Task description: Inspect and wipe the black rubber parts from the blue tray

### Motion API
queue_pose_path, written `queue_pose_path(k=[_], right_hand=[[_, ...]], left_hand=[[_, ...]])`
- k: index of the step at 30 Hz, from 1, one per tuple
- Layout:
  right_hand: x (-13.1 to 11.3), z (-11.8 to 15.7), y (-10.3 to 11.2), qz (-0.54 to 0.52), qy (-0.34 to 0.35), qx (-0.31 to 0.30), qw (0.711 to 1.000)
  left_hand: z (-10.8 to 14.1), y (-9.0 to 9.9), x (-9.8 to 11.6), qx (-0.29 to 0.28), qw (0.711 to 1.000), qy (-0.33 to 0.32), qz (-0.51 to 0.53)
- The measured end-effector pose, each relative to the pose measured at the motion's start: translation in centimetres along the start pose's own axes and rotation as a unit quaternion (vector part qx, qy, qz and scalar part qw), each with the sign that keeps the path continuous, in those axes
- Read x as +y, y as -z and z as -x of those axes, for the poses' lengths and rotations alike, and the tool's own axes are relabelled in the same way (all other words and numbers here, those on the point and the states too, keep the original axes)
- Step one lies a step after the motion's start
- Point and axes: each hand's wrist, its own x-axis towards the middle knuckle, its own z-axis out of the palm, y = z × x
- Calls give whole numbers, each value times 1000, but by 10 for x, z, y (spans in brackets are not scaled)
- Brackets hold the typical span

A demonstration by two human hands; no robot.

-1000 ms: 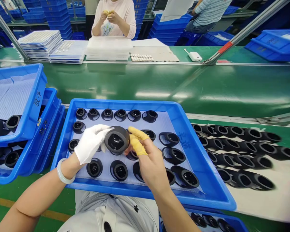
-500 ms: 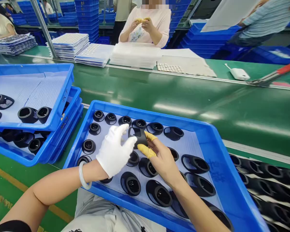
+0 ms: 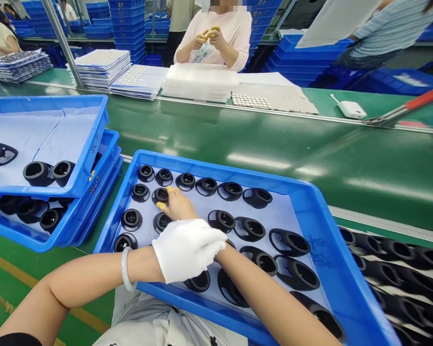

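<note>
Fingers [image 3: 178,204] straddle one of the black rubber cups [image 3: 146,173] filling a blue tray [image 3: 216,166].

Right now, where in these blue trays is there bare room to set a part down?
The upper-left tray has bare sheet between its far wall and the black moulded parts. The front tray has a free patch by its right wall. Crowded: its left half, around the bare right hand and gloved left hand.

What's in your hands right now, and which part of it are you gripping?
The right hand has its yellow-capped fingers at the edge of a black round part in the blue tray; whether they grip it cannot be told. The white-gloved left hand shows nothing held.
</note>
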Motion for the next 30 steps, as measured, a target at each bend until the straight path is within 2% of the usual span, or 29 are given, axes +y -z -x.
queue_pose_path(k=[5, 8, 10, 13, 15, 17, 20, 22, 24, 27, 30], right_hand=[[14, 16, 20, 30, 7, -11, 999], [38, 41, 42, 79, -31, 15, 996], [57, 59, 53, 159, -58, 38, 985], [83, 79, 56, 256, -69, 17, 964], [94, 85, 54, 257, -63, -6, 964], [98, 87, 54, 245, -57, -7, 968], [87, 93, 62, 206, -42, 45, 977], [70, 102, 71, 152, 6, 120, 981], [48, 115, 78, 101, 70, 197, 973], [16, 130, 81, 57, 123, 271, 953], [-1, 137, 77, -6, 136, 342, 930]], left_hand=[[0, 6, 1, 18, 999, 15, 33], [-2, 15, 2, 77, 990, 62, 100], [-4, 22, 1, 114, 973, 115, 165], [-8, 32, -2, 125, 928, 211, 281], [-10, 34, -5, 118, 898, 250, 341], [-12, 34, -9, 114, 882, 267, 371], [-16, 31, -14, 93, 872, 294, 380], [-20, 29, -15, 70, 870, 321, 367], [-22, 28, -13, 42, 874, 337, 347], [-21, 29, -10, 2, 889, 297, 348], [-17, 30, -10, 2, 908, 241, 342]])
